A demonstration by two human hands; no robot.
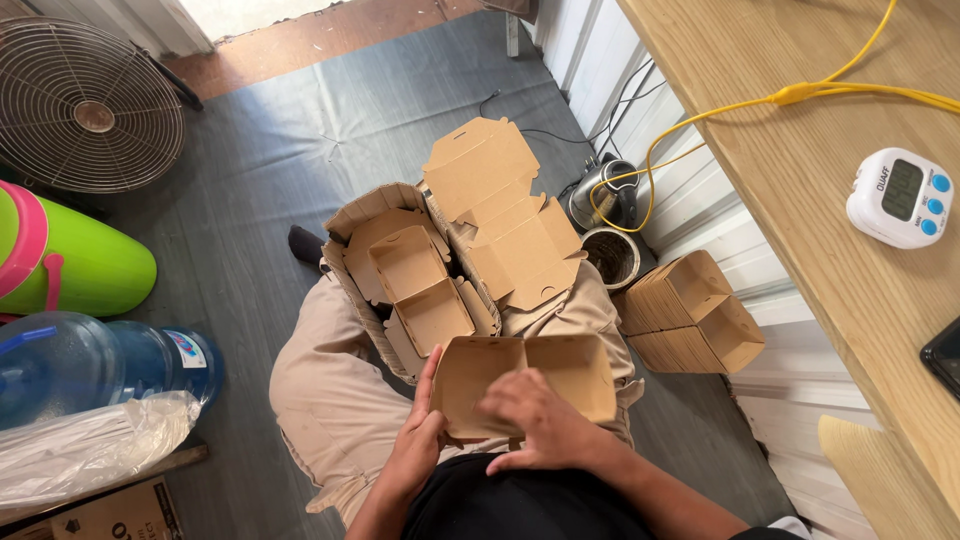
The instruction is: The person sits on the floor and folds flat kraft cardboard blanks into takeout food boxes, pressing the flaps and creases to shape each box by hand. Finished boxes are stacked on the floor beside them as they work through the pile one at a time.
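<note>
While the lap fills with cardboard, over on the far left a round wire fan [88, 105] stands on the grey floor [250, 140], with a lime-green and pink container [60, 262] below it, then a big clear blue water bottle [95, 365] lying on its side and a crumpled plastic bag [90, 450] at the lower edge. Open floor lies between those and the knees. Moving in, the left hand [420, 445] grips the left wall of an open brown clamshell box [525, 385], thumb up along the side, fingers curled beneath. That box sits on the lap, just in front of the torso, its long axis running left to right, both halves facing up. The right hand [535, 420] lies over its near edge, fingers bent and pressing on the card, not closed around it. Just beyond, a larger carton [385, 215] holds folded boxes, and loose unfolded ones [500, 215] pile beside it. Further right, a metal kettle [600, 195] and a round tin [612, 258] stand on the floor, tight against a white panelled wall. A nested stack of boxes [690, 315] lies beside them. Far right, the wooden worktop [800, 180] carries a yellow cable [800, 95] and a white digital timer [898, 197] with blue buttons.
</note>
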